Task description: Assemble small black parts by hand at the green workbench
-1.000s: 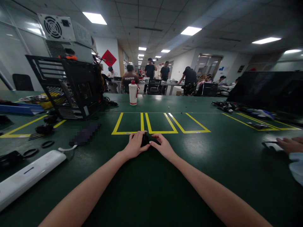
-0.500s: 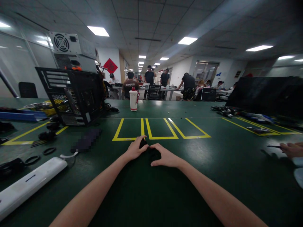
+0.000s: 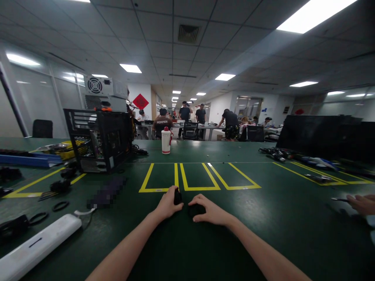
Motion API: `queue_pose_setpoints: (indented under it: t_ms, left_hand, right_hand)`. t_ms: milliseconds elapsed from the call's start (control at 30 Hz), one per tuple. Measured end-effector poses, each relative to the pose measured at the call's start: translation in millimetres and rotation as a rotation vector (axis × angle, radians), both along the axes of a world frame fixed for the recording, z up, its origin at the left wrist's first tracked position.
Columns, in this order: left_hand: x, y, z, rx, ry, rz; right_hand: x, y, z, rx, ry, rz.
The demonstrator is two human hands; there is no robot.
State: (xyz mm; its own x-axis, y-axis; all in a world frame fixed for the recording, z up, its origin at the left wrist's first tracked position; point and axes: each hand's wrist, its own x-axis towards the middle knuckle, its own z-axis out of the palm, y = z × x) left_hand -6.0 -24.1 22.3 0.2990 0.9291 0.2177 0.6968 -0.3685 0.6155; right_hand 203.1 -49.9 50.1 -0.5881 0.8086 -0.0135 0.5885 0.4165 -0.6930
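Note:
My left hand (image 3: 167,204) is just in front of the near edge of the taped boxes on the green table. Its fingers and thumb are closed around a small black object (image 3: 177,196), mostly covered by the hand. Beside it on the right, my right hand (image 3: 208,211) curves its fingers and thumb around a dark rounded object (image 3: 197,211). That object blends into the dark tabletop, and its kind cannot be made out. A narrow gap separates the two hands. Yellow tape (image 3: 202,189) outlines three boxes just beyond them.
An open black computer case (image 3: 101,140) with a power supply on top stands at left. A white bottle (image 3: 166,141) is behind the tape. At near left lies a white power strip (image 3: 41,244). Another person's hand (image 3: 363,204) holds a thin tool at right.
The view has tilted up, so the table and hands sit lower in it. My right hand's fingers have drawn closer around the dark rounded object and shifted slightly right. My left hand keeps its grip.

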Motion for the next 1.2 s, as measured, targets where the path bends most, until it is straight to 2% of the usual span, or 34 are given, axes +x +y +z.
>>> queue_pose_setpoints:
  t_ms: [167,333,433,567,667,800,900,1033,1200]
  left_hand:
    - [-9.3,-24.7,8.6,-0.044,-0.015,-0.059]
    - [-31.4,-75.9,15.8,-0.098,0.095,-0.145]
    - [-39.3,-108.5,29.4,-0.068,0.284,-0.131]
    - [-30.4,-135.3,56.1,-0.044,0.516,-0.225]
    - [-14.2,-136.5,69.7,0.016,0.639,-0.321]
    - [4.1,-119.0,71.8,0.151,0.706,-0.490]
    - [13.2,-104.1,70.8,0.182,0.770,-0.563]
    - [26.3,-93.4,73.6,0.162,0.879,-0.585]
    - [41.2,-90.1,76.0,0.153,0.922,-0.627]
  right_hand:
    - [1.1,-5.9,-6.8,0.069,0.030,-0.094]
    - [11.5,-35.0,-8.0,0.089,0.085,-0.174]
    - [11.8,-56.0,-8.2,0.064,0.114,-0.181]
    - [-7.2,-74.1,-12.9,0.019,0.151,-0.131]
    - [-24.4,-77.7,-18.0,0.004,0.158,-0.048]
    - [-22.6,-71.7,-19.2,-0.038,0.265,0.009]
    - [-4.5,-63.8,-13.3,-0.072,0.390,-0.090]
    - [13.7,-55.6,-2.8,-0.076,0.502,-0.281]
    - [14.7,-54.2,0.8,-0.079,0.434,-0.312]
